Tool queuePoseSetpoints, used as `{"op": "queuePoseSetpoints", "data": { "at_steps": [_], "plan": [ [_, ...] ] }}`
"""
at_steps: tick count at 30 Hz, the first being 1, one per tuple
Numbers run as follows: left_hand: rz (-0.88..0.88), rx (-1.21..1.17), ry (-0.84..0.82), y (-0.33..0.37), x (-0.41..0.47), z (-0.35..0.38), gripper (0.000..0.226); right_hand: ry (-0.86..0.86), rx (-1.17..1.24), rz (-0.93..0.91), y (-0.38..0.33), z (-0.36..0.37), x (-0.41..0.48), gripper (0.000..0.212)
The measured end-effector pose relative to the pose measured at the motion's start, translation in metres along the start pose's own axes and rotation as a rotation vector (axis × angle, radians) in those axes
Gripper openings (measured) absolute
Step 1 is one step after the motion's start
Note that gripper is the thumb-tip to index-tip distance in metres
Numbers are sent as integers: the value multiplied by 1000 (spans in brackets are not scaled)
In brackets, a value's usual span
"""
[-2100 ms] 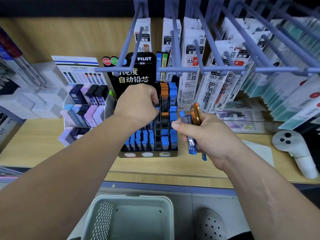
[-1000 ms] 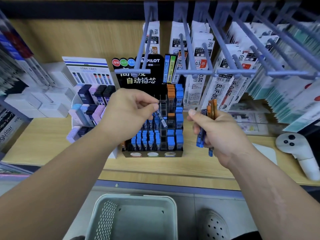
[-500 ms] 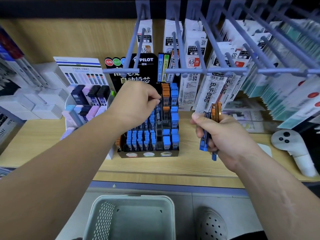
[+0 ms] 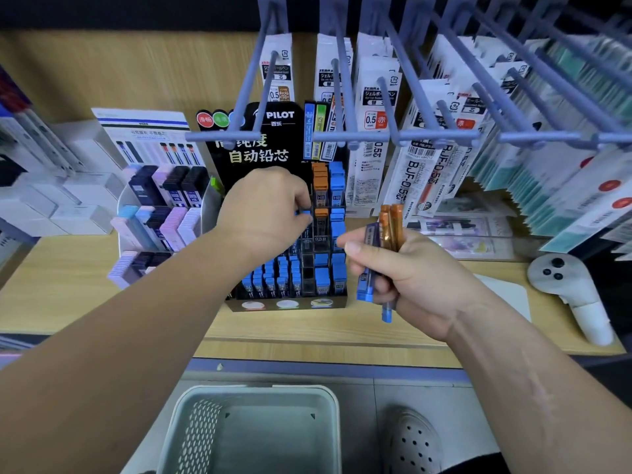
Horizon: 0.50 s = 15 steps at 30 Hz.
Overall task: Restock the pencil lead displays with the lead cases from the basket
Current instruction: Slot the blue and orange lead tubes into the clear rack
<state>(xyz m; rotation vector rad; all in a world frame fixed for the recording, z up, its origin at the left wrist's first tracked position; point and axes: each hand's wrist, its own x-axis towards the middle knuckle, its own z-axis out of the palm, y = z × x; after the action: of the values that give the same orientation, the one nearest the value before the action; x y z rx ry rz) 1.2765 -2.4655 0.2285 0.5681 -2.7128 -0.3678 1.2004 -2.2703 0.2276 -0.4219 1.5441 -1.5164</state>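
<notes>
Head view, single frame.

**Counts:**
- Two hands.
- Two lead displays on the wooden shelf.
- One basket.

**Containers:**
- The black Pilot display has tiered slots.
  - The front rows hold blue-capped cases, and more blue caps run up the right-hand column.
  - One column near the back right holds orange-capped cases.
  - No slot totals taken, because the left hand covers the middle tiers.
- The white tiered display stands just left of the Pilot display. It has three tiers of pastel and dark cases.
- The basket is pale grey with a perforated wall. It sits on the floor below the shelf edge, beside a white shoe.

**Grip, left:** The left hand is over the middle tiers of the Pilot display, knuckles up and fingers curled. The fingertips pinch one blue-capped lead case at a slot just left of the orange column. How far the case sits in the slot cannot be told.

**Grip, right:** The right hand is just right of the Pilot display, above the shelf. It is closed round a bundle of lead cases, with the thumb pressed across them. Two amber-orange cases stick up and at least two blue-ended cases point down. The exact number in the bundle is unclear.

**Other:** Refill packs hang on blue-grey hooks above. A white controller lies at the right end of the shelf.
</notes>
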Motion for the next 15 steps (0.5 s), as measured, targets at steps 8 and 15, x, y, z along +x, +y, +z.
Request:
{"op": "queuePoseSetpoints", "data": {
  "at_steps": [8, 15],
  "plan": [
    [-427, -947, -82, 45, -41, -24, 20, -138, 151, -14, -1, 9, -1, 42],
    [-674, -1297, -281, 62, -84, 1, 13, 90, 135, -87, 5, 11, 5, 17]
  ]
}}
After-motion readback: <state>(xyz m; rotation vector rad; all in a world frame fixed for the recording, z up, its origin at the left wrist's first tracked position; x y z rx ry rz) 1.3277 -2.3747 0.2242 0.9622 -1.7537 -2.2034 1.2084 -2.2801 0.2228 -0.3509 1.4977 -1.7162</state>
